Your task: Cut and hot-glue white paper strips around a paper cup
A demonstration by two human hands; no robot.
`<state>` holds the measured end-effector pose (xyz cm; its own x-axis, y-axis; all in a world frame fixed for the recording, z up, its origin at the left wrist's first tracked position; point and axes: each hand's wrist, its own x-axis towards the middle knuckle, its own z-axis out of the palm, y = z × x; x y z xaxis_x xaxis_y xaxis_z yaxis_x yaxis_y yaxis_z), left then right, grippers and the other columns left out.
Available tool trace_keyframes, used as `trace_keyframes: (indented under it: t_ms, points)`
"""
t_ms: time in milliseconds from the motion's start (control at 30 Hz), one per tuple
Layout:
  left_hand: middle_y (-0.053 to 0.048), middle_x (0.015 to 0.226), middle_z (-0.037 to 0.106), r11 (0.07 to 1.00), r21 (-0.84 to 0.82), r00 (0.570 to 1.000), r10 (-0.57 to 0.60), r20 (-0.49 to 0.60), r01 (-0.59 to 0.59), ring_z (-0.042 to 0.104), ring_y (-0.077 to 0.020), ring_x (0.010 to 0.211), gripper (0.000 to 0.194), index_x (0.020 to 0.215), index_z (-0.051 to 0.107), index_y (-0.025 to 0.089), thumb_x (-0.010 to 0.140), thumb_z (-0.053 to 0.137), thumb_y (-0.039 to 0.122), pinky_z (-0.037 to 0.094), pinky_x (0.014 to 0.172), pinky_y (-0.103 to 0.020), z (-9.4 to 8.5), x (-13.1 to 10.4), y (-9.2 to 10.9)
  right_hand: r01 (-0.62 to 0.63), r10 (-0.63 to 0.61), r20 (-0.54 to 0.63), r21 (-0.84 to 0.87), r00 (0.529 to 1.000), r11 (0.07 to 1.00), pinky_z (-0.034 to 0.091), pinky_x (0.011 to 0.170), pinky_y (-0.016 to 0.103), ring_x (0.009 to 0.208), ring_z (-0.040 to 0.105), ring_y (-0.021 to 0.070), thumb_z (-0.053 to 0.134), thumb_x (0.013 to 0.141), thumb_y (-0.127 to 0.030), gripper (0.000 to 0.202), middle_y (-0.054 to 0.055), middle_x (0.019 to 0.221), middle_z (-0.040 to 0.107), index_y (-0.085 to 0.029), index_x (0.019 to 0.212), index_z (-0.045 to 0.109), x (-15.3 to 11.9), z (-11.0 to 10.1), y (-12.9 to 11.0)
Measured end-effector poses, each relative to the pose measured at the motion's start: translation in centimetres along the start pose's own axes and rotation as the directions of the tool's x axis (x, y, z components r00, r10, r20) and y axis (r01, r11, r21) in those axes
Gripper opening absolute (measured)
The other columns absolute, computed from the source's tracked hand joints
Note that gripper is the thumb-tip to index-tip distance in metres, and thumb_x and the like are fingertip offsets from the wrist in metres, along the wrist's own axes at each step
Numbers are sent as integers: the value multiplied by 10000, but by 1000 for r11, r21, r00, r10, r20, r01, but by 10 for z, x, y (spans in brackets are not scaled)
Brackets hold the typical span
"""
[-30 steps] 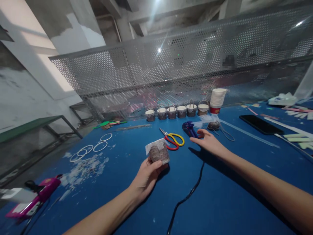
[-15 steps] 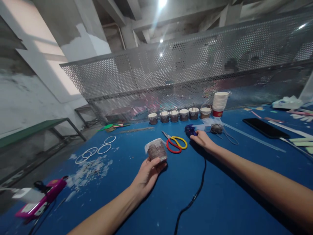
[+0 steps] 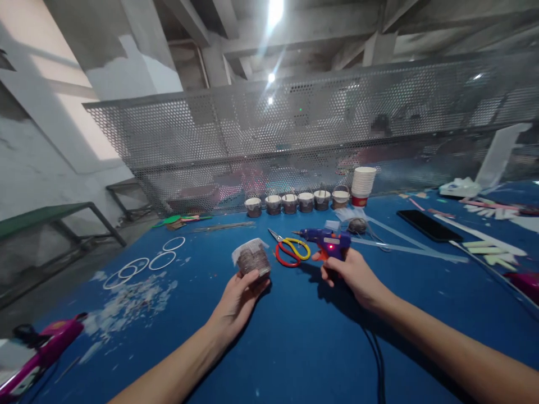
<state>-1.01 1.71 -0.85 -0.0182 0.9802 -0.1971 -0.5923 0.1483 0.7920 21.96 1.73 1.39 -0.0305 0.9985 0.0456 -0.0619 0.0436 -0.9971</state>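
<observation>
My left hand [image 3: 238, 303] grips a small cup wrapped in brown twine [image 3: 254, 261], tilted, with a whitish lace or cloth edge round its rim. In my right hand [image 3: 350, 275] is a blue hot glue gun [image 3: 327, 240], held by its handle above the table. Its nozzle points left toward the cup, apart from it, and a red light glows on its side. Scissors [image 3: 290, 249] with one red and one yellow handle lie between my hands. Behind the glue gun rests a ball of grey-brown twine [image 3: 357, 225].
Several wrapped cups [image 3: 289, 204] line the back, beside a stack of paper cups [image 3: 363, 185]. White rings [image 3: 162, 260] and scraps [image 3: 126, 303] lie left, near a magenta power strip [image 3: 46, 350]. A phone [image 3: 428, 225] and glue sticks [image 3: 490, 251] lie right. A black cord trails from the glue gun.
My right hand has lifted the glue gun off the table and turned its nozzle to the left. My left hand still holds the wrapped cup. The view has shifted slightly right.
</observation>
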Motion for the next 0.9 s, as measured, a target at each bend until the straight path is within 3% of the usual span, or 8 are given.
trace_keyframes:
  t_ms: [233,400,533,900]
  points:
    - [-87,811,746,1000,-20,999,16,-31,-16,699,-187,757,208,842,679,104,652,753,65,571,729,-301,1,1,4,-3,6,20,-161,1000,987,379,460,254,452,511,133,619,710,-485,361,-9,491,579,-146,810,693,-17,2,6]
    - [-112,820,744,998,-59,998,-22,-55,18,696,-201,775,146,787,664,94,666,743,76,573,721,-307,3,-3,3,118,-78,121,-369,990,922,401,487,260,489,506,143,608,779,-452,249,-26,521,551,-206,756,636,-41,9,11]
    - [-106,796,740,998,-58,999,-27,-38,24,690,-200,770,163,782,661,98,655,764,101,566,721,-306,3,-4,1,248,-201,156,-395,967,885,404,484,258,511,482,146,610,794,-425,212,-14,593,558,-232,717,565,-49,20,20]
    - [-78,809,738,999,-30,999,-38,16,38,672,-179,766,264,797,691,112,580,838,146,566,709,-293,5,-11,-5,323,-251,211,-473,945,820,381,488,226,486,489,114,517,869,-398,225,-12,596,594,-196,810,595,-52,27,24]
